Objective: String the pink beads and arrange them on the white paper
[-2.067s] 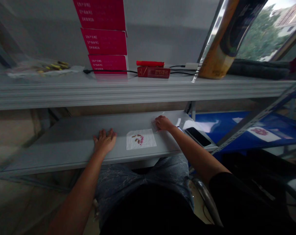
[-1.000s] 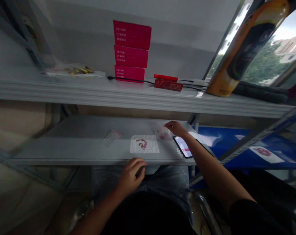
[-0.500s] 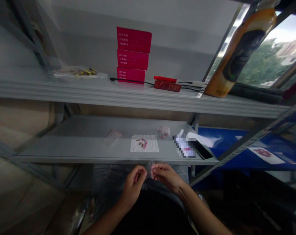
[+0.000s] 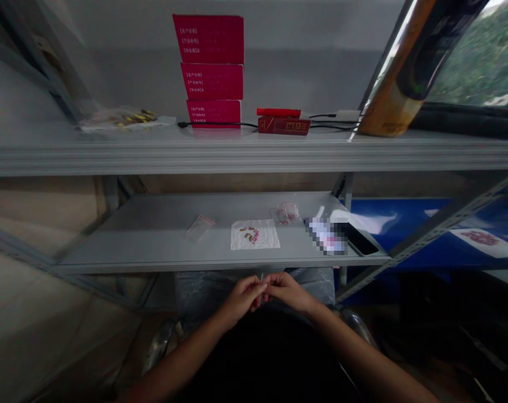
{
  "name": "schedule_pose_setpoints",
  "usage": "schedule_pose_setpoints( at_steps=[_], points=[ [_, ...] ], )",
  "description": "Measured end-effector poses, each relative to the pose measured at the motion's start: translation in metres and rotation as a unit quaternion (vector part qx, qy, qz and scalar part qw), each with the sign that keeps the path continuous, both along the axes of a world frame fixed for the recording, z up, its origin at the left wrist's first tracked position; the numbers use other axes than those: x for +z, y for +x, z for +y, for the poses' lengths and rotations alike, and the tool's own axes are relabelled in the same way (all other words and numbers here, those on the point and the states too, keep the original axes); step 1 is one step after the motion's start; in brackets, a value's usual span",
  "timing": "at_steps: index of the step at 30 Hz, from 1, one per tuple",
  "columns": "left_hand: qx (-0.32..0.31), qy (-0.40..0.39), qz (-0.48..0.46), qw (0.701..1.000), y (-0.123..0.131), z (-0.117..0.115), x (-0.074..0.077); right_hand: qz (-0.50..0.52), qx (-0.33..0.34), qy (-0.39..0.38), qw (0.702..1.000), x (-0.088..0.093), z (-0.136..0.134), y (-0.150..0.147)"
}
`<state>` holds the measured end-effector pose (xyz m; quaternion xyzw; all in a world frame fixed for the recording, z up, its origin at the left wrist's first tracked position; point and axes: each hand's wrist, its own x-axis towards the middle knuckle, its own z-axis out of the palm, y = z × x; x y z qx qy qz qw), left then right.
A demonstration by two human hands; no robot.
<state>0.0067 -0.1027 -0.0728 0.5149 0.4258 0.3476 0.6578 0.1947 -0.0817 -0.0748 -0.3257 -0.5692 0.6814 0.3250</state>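
A small clear plastic bag (image 4: 261,278) is being pinched upright between the left hand (image 4: 244,296) and the right hand (image 4: 287,292), just in front of the lower grey metal shelf (image 4: 144,246) and above the person's lap. The fingertips (image 4: 271,279) of both hands are being kept clamped together on it. Only a thin sliver of the bag is being shown now, nearly edge-on, whereas its flat face with a pink mark was visible half a second ago, lower between the hands. On the shelf, a white paper sheet (image 4: 241,235) bearing capsules (image 4: 251,235) is lying between a small empty-looking bag (image 4: 200,228) and a bag with reddish contents (image 4: 285,213). A smartphone (image 4: 358,238), partly pixelated, is lying just to the right, untouched by either hand.
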Motion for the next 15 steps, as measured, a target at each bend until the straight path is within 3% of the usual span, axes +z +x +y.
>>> schedule_pose_setpoints(
  at_steps=[7,15],
  points=[
    [0.0,-0.009,-0.009,1.0,-0.002,-0.004,-0.005,-0.018,0.058,0.026,0.998,0.011,-0.011,-0.001],
    [-0.037,0.021,-0.045,0.998,-0.003,-0.004,0.001,0.072,0.009,-0.032,0.997,0.003,-0.008,-0.003]
  ],
)
